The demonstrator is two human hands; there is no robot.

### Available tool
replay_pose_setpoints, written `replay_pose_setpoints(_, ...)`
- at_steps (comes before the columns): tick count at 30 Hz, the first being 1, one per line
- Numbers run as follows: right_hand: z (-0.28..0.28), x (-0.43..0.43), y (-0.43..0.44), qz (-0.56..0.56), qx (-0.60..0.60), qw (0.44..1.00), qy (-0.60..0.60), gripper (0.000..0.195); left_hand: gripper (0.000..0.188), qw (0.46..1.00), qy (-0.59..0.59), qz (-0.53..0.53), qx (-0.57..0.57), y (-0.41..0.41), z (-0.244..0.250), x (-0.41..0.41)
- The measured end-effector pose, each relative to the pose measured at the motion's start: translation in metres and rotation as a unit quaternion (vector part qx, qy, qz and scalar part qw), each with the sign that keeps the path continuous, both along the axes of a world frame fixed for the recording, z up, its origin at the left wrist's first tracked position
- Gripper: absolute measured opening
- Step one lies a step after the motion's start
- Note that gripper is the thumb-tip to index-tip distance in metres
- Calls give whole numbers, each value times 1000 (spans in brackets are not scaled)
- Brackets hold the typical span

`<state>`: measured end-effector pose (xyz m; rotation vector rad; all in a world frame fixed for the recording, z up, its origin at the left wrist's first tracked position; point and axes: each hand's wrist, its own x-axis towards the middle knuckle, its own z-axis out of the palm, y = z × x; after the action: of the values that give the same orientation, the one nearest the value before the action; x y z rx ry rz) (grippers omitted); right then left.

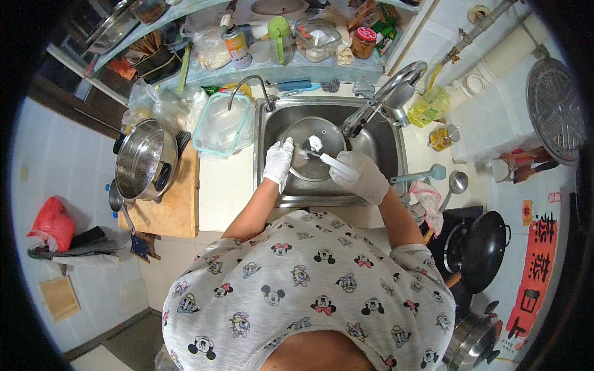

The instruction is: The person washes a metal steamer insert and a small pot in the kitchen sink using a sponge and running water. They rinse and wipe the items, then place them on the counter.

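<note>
A round glass pot lid [306, 167] with a metal rim is held over the stainless steel sink [299, 200]. My left hand [279, 163], in a white glove, grips the lid's left edge. In my right hand [364, 178], also gloved, is a white-handled brush [338, 167]. Its bristle end is at the lid's surface, left of centre. A white patch lies near the lid's middle, and I cannot tell whether it is foam. The chrome faucet [371, 109] reaches over the sink from the upper right, close to the lid's edge.
Left of the sink stand a glass container with a teal-rimmed lid [222, 123] and a steel pot [146, 160] on a wooden board [185, 213]. Dish soap [429, 106], a ladle [458, 183] and a black wok [485, 252] are to the right. A thin curved spout [248, 79] rises behind the sink.
</note>
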<state>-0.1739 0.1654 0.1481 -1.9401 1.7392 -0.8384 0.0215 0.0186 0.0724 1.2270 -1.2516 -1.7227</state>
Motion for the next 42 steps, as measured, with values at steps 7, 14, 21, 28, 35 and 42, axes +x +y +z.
replay_pose_setpoints(7, 62, -47, 36, -193, -76, 942, 265, 14, 25, 994, 67, -18, 82, 1, -17, 2)
replay_pose_setpoints(14, 41, -144, 58, -491, -316, 805, 102, 32, 29, 993, 62, -14, 97, -8, -42, -2)
replay_pose_setpoints(21, -33, -225, 40, -580, -291, 761, 22, 53, 23, 993, 67, 2, 93, 0, -32, -3)
replay_pose_setpoints(28, -23, -196, 65, -575, -334, 747, 13, 75, 19, 993, 69, 12, 99, 7, -26, -5)
replay_pose_setpoints(35, -22, -12, 30, -180, -157, 971, -13, 49, 28, 998, 5, 47, 36, 3, -47, -6)
replay_pose_setpoints(42, -68, 60, -73, -24, -88, 982, 166, 61, 44, 999, 26, 22, -1, 7, -20, -4)
